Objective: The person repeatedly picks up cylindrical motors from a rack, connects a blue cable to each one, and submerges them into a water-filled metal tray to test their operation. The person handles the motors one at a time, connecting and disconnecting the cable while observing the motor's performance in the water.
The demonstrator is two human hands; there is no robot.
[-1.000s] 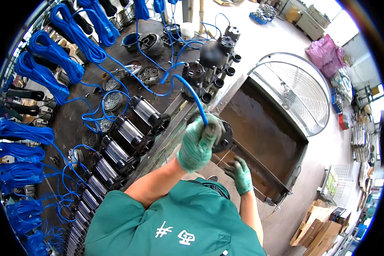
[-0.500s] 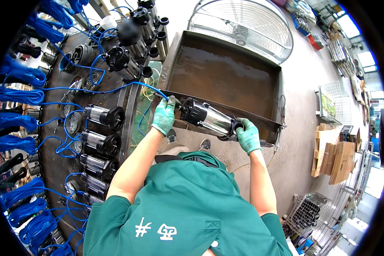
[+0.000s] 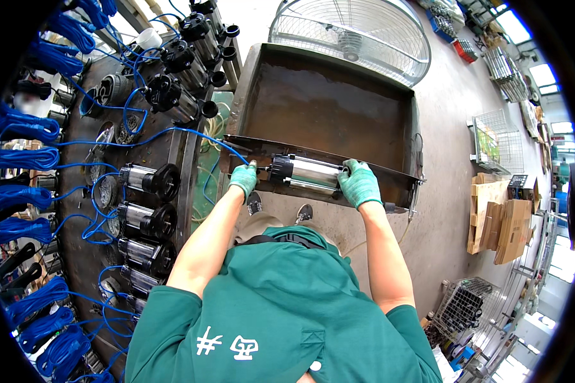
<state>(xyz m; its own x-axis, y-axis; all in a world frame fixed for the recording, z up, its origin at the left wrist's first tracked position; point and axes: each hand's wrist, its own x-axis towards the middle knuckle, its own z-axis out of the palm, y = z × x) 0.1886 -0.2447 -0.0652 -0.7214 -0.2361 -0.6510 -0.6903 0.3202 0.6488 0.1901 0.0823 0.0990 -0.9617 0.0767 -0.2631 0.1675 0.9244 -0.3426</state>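
A submersible pump [image 3: 313,173] with a shiny steel body and a black ribbed end lies level across the near ledge of a metal water tank [image 3: 418,121]. My right hand [image 3: 360,183], in a green glove, is closed round the pump's right end and covers it. My left hand [image 3: 243,177], gloved alike, grips the blue cable [image 3: 204,135] just left of the black end. That cable runs back over the bench to the left. Brownish water fills the tank beyond the ledge.
The dark workbench [image 3: 76,223] at left carries a row of similar pumps [image 3: 148,182], with blue cable coils [image 3: 29,158] along its far side. More pumps [image 3: 172,99] stand upright at its back corner. A large fan [image 3: 350,38] is behind the tank; cardboard [image 3: 512,230] stands at right.
The pump has gone from slanting down to the right to lying level on the ledge. My right hand has moved left and wrapped over its end; my left hand has dropped slightly.
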